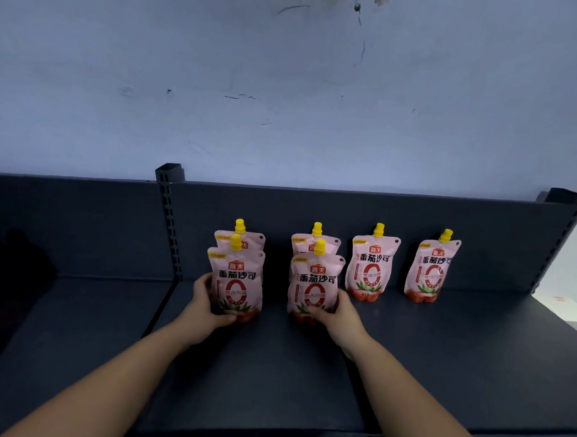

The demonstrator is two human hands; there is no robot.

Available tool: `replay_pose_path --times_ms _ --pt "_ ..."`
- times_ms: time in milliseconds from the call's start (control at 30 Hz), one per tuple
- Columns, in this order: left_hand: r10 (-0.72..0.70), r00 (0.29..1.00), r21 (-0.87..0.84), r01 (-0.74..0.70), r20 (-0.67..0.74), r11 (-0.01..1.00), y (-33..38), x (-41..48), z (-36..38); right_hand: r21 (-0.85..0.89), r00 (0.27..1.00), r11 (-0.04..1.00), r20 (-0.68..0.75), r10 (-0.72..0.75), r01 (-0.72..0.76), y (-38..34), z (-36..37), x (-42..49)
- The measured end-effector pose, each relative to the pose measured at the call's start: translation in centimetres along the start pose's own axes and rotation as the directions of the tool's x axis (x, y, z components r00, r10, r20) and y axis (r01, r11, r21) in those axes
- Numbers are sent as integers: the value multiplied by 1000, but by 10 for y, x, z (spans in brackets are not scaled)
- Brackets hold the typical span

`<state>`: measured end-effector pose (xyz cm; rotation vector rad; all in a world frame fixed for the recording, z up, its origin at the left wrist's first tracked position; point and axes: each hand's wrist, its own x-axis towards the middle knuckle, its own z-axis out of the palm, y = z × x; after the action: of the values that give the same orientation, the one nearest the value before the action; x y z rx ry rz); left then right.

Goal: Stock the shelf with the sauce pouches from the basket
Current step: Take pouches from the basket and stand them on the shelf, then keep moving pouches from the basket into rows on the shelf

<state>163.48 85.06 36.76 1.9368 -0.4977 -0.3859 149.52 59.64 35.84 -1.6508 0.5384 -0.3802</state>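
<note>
On the dark shelf (pixel 406 369), near its back panel (pixel 313 209), stand six pink pouches with yellow caps, two of them in hand. The left hand (pixel 208 308) grasps the front-left pouch (pixel 237 282) low on its left edge, with the fingers wrapped behind it and the thumb under its bottom front. That pouch stands upright on the shelf. Just behind it, partly hidden, stands the rear-left pouch (pixel 255 240). The right hand (pixel 338 313) grasps the front-right pouch (pixel 314 284) at its lower right corner, thumb lying across the bottom of its face. This one is upright too, with the rear-right pouch (pixel 301 245) just behind it. Further right two more stand singly and upright close to the back panel: the third pouch (pixel 370 267) near the right hand, and the far-right pouch (pixel 431 269) apart from it. A slotted post (pixel 168 214) rises left of the group, and a pale scuffed wall (pixel 285 87) fills the view above.
</note>
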Motion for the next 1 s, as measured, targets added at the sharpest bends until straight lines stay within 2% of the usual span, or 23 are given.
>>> replay_pose_path --times_ms 100,167,233,300,367,433,500,633,733,833,900,1000 --pt "-5 1000 1 5 -28 1000 6 -11 -7 136 998 990 -43 39 -33 -4 -17 -8" --pt "-12 998 -6 12 -60 1000 7 -19 -14 104 985 994 -170 41 -24 -9 -29 -17" --pt "-13 996 -15 11 -87 1000 7 -29 -23 58 943 997 -332 -28 50 -17 -38 -30" --pt "-10 993 -31 7 -115 999 4 -39 -32 1 909 987 -389 -147 160 -28 -36 -42" --pt "-5 987 -34 -1 -161 999 -1 -51 -42 -72 921 965 -287 -263 253 -44 -21 -49" --pt "-2 978 -32 -5 -208 999 -5 -63 -52 -168 928 926 -101 -358 339 -60 5 -55" --pt "-4 968 -25 -3 -251 1000 -10 -78 -66 -244 917 885 80 -390 397 -72 39 -61" --pt "32 942 218 45 -333 975 -20 -118 -108 -411 844 742 340 -414 530 -90 114 -72" --pt "95 914 440 97 -394 893 -30 -158 -153 -507 746 561 558 -365 654 -105 182 -88" --pt "90 897 643 238 -433 728 -52 -210 -206 -473 594 386 742 -310 792 -118 267 -121" --pt "46 893 678 306 -448 668 -64 -238 -234 -428 508 284 790 -344 858 -121 309 -140" --pt "-14 840 644 426 -542 635 -102 -304 -297 -293 318 126 848 -423 948 -123 400 -190"
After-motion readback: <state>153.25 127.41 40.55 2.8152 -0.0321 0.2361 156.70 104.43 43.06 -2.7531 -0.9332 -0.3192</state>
